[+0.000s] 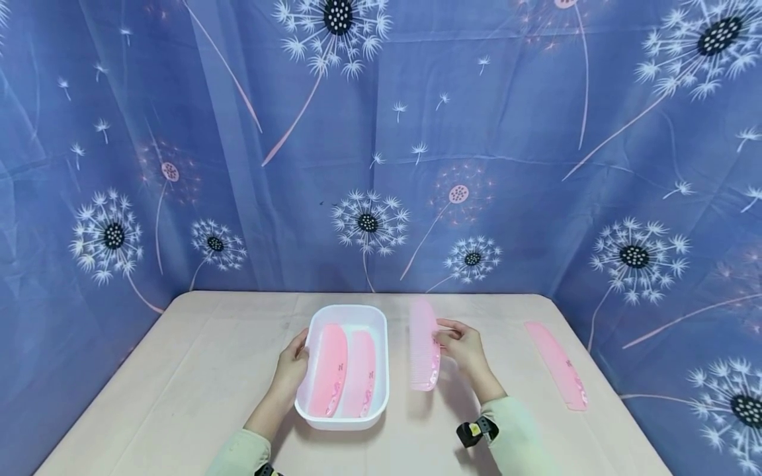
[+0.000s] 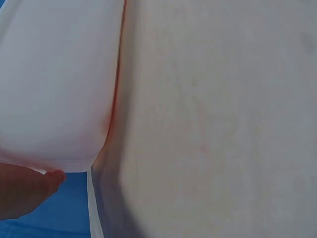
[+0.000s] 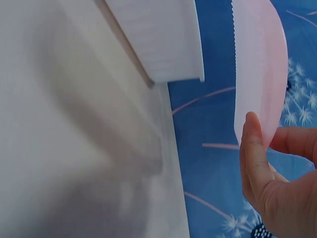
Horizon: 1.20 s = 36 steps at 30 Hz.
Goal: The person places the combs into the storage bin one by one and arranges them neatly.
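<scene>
A white plastic tub [image 1: 381,330] stands on the beige table, with two pink combs [image 1: 330,370] lying side by side in it. My left hand [image 1: 294,363] grips the tub's left rim; in the left wrist view a fingertip [image 2: 52,179] touches the tub wall [image 2: 54,84]. My right hand [image 1: 458,344] pinches a third pink comb [image 1: 424,347], lifted just right of the tub, teeth facing left. In the right wrist view this comb [image 3: 260,64] stands above my thumb [image 3: 252,148], with the tub's corner [image 3: 158,39] nearby. A fourth pink comb [image 1: 557,365] lies flat at the table's right side.
The beige table [image 1: 178,383] is closed in at the back and on both sides by a blue curtain printed with dandelions [image 1: 369,165]. Bare tabletop spreads left of the tub and along the front edge.
</scene>
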Each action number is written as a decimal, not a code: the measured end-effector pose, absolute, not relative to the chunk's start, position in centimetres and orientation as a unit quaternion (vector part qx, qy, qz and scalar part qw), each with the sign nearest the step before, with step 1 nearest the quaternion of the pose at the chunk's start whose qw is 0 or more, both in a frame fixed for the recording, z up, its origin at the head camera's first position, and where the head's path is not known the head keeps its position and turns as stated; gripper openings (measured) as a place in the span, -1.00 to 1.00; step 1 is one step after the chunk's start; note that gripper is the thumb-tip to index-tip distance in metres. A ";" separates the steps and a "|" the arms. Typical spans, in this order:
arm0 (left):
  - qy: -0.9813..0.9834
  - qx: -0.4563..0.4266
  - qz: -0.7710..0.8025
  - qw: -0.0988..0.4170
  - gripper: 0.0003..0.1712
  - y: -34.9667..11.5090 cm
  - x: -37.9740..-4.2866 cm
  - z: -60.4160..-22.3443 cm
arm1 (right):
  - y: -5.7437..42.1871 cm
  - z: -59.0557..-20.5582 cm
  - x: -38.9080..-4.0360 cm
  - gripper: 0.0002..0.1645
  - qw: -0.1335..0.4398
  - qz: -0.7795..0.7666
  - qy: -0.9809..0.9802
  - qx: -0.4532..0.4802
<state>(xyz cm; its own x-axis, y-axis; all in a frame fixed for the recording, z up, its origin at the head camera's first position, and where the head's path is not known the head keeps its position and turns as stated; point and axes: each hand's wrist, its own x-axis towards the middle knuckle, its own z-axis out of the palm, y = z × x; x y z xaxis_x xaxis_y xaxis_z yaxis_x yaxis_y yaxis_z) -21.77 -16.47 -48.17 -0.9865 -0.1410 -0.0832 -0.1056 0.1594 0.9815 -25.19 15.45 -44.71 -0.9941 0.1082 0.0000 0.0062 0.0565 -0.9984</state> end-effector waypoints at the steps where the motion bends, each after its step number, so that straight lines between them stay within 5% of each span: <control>1: -0.762 0.081 -0.643 0.014 -0.42 -16.5 -21.7 -48.2 | 15.1 -44.7 -25.2 -0.58 0.035 0.687 -0.724 -0.038; 36: -0.767 0.078 -0.637 0.021 -0.42 -16.5 -21.8 -48.3 | 9.3 -45.4 -24.2 -0.58 -0.007 0.686 -0.727 0.018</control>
